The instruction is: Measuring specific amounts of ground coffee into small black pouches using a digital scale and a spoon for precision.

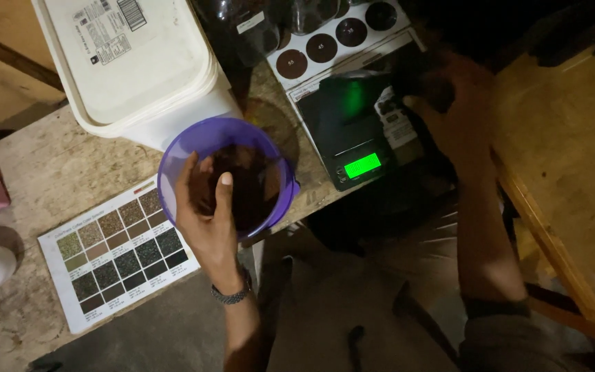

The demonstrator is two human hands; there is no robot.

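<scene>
Below, the bowl (225,176) is gripped at its rim by the left hand (208,213); the right hand (442,96), blurred, is held over the scale (356,134), its grip unclear.

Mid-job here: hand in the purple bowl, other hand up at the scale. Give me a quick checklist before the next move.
1. Left hand inside purple bowl, among the dark contents: ok.
2. Left grip shut on anything: cannot tell.
3. Bowl fully on table: not ok, it sits at the edge.
4. Scale on, display lit green: ok.
5. Right hand over scale; what it holds: cannot tell, blurred.
6. Colour chart flat beside bowl: ok.
</scene>
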